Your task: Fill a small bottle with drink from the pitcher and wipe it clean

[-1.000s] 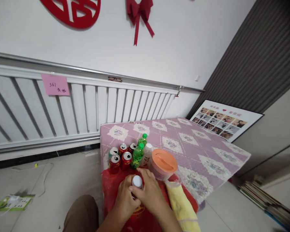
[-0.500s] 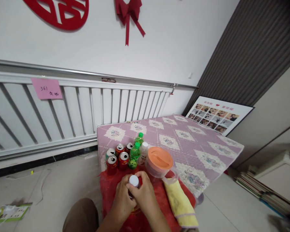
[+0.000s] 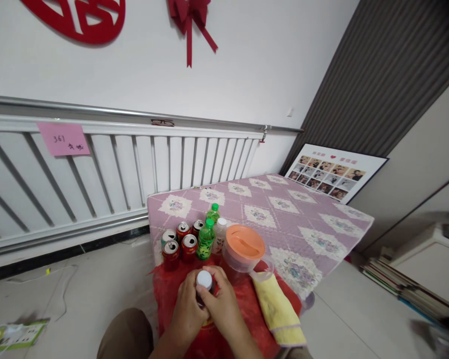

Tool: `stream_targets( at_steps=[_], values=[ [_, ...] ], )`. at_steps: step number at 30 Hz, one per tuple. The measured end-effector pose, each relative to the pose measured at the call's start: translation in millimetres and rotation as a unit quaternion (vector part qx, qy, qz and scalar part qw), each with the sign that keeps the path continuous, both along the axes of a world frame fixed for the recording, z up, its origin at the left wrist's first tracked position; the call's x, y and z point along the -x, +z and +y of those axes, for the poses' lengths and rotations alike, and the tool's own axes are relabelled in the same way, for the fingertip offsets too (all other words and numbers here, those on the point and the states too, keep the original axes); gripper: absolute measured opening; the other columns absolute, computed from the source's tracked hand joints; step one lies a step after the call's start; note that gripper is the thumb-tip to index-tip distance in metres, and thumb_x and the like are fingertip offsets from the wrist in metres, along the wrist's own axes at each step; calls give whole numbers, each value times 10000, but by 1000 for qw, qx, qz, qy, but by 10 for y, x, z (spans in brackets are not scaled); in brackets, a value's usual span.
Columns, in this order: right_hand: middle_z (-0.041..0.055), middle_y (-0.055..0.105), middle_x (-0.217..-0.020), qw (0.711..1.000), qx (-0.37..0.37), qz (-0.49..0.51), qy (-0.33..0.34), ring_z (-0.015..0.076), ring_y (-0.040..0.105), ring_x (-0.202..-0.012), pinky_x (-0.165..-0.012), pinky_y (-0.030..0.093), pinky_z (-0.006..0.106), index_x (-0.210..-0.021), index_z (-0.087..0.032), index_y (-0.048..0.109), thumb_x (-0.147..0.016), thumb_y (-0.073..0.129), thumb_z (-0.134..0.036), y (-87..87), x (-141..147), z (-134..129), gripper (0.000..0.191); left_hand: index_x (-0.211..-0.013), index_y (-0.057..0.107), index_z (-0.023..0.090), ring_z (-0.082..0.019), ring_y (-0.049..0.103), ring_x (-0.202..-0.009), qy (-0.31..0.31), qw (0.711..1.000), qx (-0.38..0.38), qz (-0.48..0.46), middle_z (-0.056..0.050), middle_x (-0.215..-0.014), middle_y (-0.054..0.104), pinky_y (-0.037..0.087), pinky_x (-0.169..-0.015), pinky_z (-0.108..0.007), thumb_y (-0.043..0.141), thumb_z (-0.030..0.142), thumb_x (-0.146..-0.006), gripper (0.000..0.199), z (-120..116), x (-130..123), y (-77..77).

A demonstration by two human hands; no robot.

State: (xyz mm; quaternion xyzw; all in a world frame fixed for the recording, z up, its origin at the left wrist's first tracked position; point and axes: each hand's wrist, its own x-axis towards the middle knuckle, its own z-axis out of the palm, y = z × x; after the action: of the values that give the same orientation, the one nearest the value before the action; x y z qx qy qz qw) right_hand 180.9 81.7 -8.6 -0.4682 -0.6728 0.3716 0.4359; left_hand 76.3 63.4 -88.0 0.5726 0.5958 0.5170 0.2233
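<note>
Left hand (image 3: 185, 311) grips the bottle (image 3: 204, 289), right hand (image 3: 220, 304) fingers clamped on its white cap (image 3: 204, 279); twisting, cans (image 3: 179, 242) at 11 o'clock.

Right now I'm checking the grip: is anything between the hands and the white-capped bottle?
Nothing visible. The left hand wraps the white-capped bottle directly, and the right hand has fingers on its cap. The cans and orange-lidded jug stand behind it, apart.

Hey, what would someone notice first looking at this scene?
Probably both hands, left hand and right hand, wrapped around a white-capped bottle over the red cloth at the table's near edge. Just beyond stand red cans, green bottles and an orange-lidded jug, with a yellow towel to the right.
</note>
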Motion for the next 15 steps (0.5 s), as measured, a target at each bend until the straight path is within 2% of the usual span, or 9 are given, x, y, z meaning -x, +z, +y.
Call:
stream_targets(
  at_steps=[8, 15],
  values=[
    [81, 667, -1066, 999, -31, -14, -33, 249, 635, -1036, -945, 496, 367, -1028, -198, 670, -730, 629, -187, -36, 60, -56, 301, -1163, 602, 180, -277, 662, -1034, -9, 1000, 17, -10, -125, -1133, 697, 517, -906, -406, 583, 259, -791, 381, -11, 15, 108],
    [80, 678, -1062, 996, -52, -29, -66, 240, 638, -1020, -945, 493, 355, -1040, -200, 661, -736, 627, -166, -81, 105, -86, 308, -1189, 592, 161, -290, 639, -1063, -17, 999, 25, -15, -155, -1173, 680, 492, -941, -461, 513, 265, -870, 344, -21, 26, 84]
  ],
)
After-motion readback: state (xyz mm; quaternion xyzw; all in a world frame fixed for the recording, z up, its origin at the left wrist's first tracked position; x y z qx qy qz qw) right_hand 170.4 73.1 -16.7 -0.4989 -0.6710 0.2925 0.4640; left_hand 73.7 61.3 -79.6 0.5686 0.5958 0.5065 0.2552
